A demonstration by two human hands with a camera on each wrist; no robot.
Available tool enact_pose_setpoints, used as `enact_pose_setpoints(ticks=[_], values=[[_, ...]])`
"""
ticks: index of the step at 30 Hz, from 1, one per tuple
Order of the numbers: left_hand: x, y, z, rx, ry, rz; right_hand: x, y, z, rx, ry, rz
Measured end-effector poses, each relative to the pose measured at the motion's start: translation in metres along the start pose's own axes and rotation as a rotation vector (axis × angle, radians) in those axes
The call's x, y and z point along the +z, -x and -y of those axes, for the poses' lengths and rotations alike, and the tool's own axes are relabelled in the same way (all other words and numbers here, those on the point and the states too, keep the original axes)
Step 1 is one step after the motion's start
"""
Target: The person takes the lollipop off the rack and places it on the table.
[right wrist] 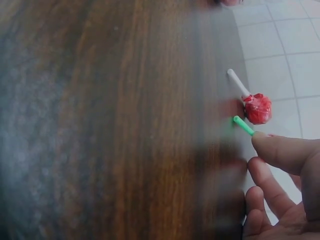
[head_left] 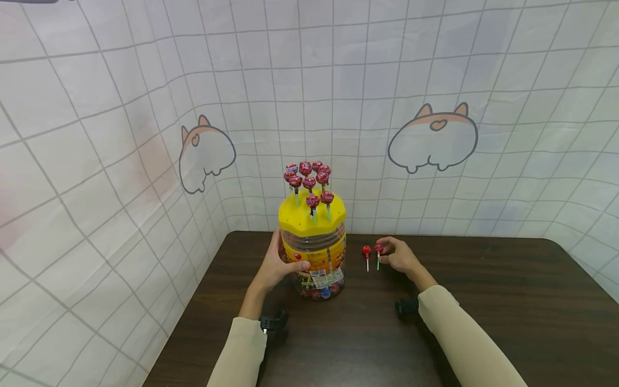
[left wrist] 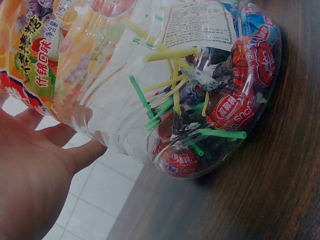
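A clear plastic jar [head_left: 316, 244] with a yellow lid [head_left: 288, 215] stands on the table. Several red-wrapped lollipops [head_left: 309, 184] stick up from the lid. My left hand [head_left: 279, 264] grips the jar's left side, thumb across the label. Through the jar's wall, the left wrist view shows more wrapped lollipops [left wrist: 232, 109] at the bottom. To the right of the jar, my right hand [head_left: 398, 257] pinches a lollipop [head_left: 379, 248] with a green stick [right wrist: 243, 125]; its head is mostly hidden in the right wrist view. Just left of it is a red lollipop [head_left: 366, 250] with a white stick [right wrist: 237, 83].
The dark wooden table [head_left: 367, 344] reaches back to a white grid-patterned cloth [head_left: 358, 134] with animal drawings. Black bands with devices [head_left: 273, 321] are on both wrists, below light sleeves [head_left: 242, 349].
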State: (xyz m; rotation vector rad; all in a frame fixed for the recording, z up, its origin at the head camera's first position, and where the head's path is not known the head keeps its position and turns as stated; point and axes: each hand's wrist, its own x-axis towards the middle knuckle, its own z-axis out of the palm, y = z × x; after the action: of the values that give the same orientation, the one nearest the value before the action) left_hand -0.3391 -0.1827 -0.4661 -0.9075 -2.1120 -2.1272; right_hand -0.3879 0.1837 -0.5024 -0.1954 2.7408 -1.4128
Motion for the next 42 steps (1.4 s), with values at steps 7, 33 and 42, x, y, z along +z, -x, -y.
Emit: enact_pose_setpoints(ticks=[7,33,42], values=[[0.001,0.000,-0.001,-0.001,-0.007,0.000,0.000,0.002,0.001,0.001,0.003,0.007],[0.002,0.002,-0.002,-0.015,-0.013,-0.008,-0.020,0.010,0.008,-0.052,-0.088,0.012],[0.002,0.001,-0.004,0.001,0.004,-0.003,-0.049,0.034,0.100,-0.339,-0.210,-0.039]])
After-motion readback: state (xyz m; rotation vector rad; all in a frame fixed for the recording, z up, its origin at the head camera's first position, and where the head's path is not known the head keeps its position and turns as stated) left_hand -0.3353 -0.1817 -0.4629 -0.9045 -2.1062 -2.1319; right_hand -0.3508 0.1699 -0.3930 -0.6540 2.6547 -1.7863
